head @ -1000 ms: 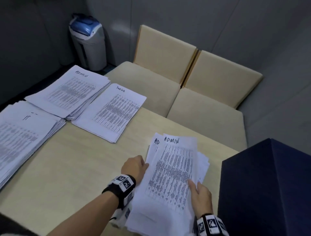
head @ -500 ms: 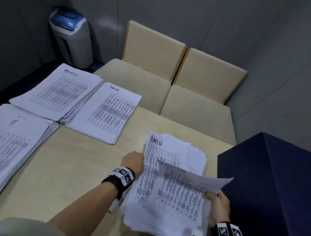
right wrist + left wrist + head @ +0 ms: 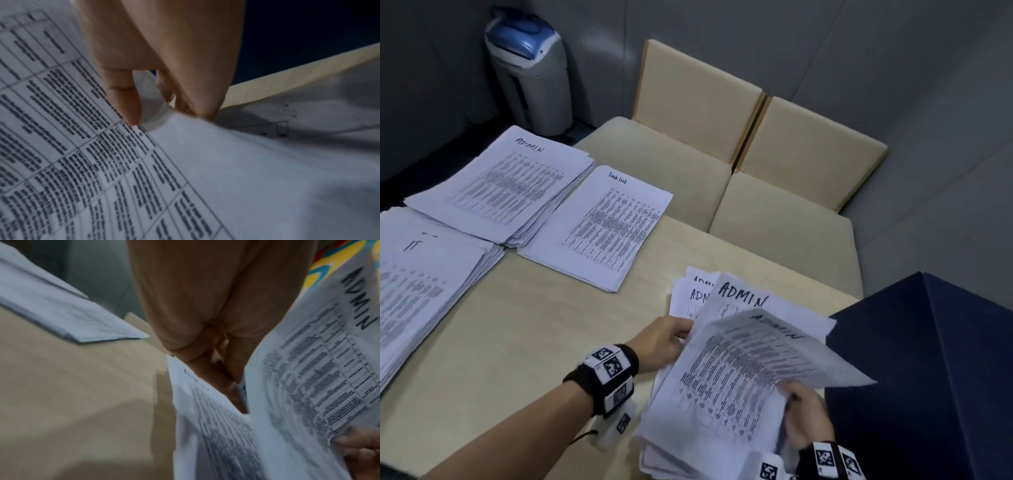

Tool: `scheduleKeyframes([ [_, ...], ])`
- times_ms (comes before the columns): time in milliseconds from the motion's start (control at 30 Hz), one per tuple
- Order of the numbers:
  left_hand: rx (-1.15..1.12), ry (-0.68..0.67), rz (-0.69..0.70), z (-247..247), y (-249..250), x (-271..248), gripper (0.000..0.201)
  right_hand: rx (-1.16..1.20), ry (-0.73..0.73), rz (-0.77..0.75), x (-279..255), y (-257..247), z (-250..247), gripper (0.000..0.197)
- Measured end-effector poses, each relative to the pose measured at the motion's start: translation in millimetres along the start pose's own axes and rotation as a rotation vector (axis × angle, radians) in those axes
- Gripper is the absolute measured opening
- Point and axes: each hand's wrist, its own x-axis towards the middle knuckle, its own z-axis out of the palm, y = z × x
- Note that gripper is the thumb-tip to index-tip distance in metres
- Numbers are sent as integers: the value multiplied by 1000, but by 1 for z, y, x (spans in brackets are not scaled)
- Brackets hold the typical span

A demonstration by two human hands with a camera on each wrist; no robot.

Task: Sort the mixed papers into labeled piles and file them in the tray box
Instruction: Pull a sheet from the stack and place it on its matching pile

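Loose mixed stack (image 3: pixel 688 442) of white printed sheets headed ADMIN lies fanned at table's near right edge beside dark blue tray box (image 3: pixel 935 370), top sheet (image 3: pixel 750 363) lifted and curled; sorted ADMIN pile (image 3: pixel 506 185), Task List pile (image 3: pixel 602 226) and IT pile (image 3: pixel 417 291) lie flat at far left.

Light wood table (image 3: pixel 524 342) up front, pale and matte. Behind it, two cream padded chairs (image 3: pixel 722 137) pushed right up against the far edge, side by side and touching, backs toward the wall. Over in the far left corner, standing on the floor, a grey bin-looking unit with a blue lid (image 3: pixel 530 68), upright, well apart from the chairs; can't tell exactly what kind of machine. Plain grey wall panels (image 3: pixel 859 51) all around. In the left wrist view, a bit of something bright yellow, teal and red (image 3: pixel 320 264) at the top right, too blurry to identify.
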Motion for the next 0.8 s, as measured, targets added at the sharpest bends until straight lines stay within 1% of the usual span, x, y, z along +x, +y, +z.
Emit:
scheduleKeyframes([
  [33,-12,1,-19,3,-2,0,36,-6,7,15,1,2,1,43],
  [67,14,49,-55,7,-7,2,35,-25,22,1,-1,1,3,35],
  [100,77,164,-110,10,-13,5,29,-42,61,-48,-1,1,2,21],
  [133,152,308,-193,13,-21,8,21,-60,101,-99,-1,0,1,15],
  [167,207,433,-302,15,-28,11,19,-64,105,-136,0,-2,1,18],
  [200,237,510,-408,17,-34,13,25,-57,102,-173,0,-3,2,22],
  [233,235,533,-488,18,-37,16,30,-41,91,-205,-1,-5,4,25],
  [267,221,531,-525,20,-39,18,31,-31,91,-224,-1,-5,4,27],
  [300,226,527,-527,20,-39,21,32,-36,95,-229,1,-5,4,29],
  [367,343,503,-502,18,-38,26,35,-76,116,-217,4,-8,5,28],
  [467,677,367,-457,5,-23,33,23,-117,118,-145,17,-9,3,25],
  [533,918,236,-425,-6,-5,32,28,-115,117,-125,22,-9,4,21],
  [600,1054,166,-358,-15,9,30,35,-116,81,-82,23,-10,7,18],
  [633,1062,153,-313,-20,15,29,38,-102,54,-63,25,-10,8,18],
  [667,1023,145,-253,-23,19,28,41,-79,33,-44,26,-10,8,19],
  [700,930,135,-171,-25,20,27,42,-63,18,-27,28,-9,7,21],
  [733,797,115,-76,-26,20,27,42,-49,13,-12,32,-8,7,25],
  [767,615,93,22,-27,18,25,41,-35,19,-4,34,-7,6,26],
  [800,389,68,101,-26,14,23,42,-8,10,-1,37,-7,5,23],
])
